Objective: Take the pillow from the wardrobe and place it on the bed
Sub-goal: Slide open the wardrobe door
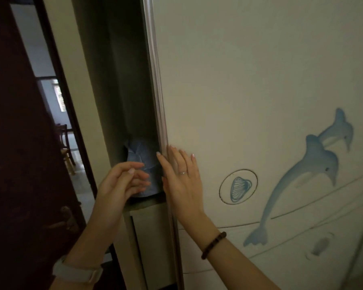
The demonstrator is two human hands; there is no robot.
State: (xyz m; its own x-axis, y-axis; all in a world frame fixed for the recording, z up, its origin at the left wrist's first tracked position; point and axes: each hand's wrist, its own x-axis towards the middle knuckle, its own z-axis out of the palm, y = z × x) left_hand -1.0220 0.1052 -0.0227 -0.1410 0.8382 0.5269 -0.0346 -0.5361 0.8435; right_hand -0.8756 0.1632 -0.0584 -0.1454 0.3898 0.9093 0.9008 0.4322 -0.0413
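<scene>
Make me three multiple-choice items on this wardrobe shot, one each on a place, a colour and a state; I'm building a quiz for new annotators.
1. Where does the right hand rest?
A. on the dark room door
B. flat on the sliding wardrobe door, by its metal edge
C. on a drawer front

2. What colour are the dolphins drawn on the door?
A. blue
B. red
C. green

3. How far open is the wardrobe?
A. fully shut
B. door removed
C. a narrow gap, with a blue fabric bundle showing inside

Key: 1 B, the palm and fingers lie on the pale panel beside the edge strip. 2 A, both dolphins are blue. 3 C, only a dark slot is exposed, in front of which the left hand is held, empty.
</scene>
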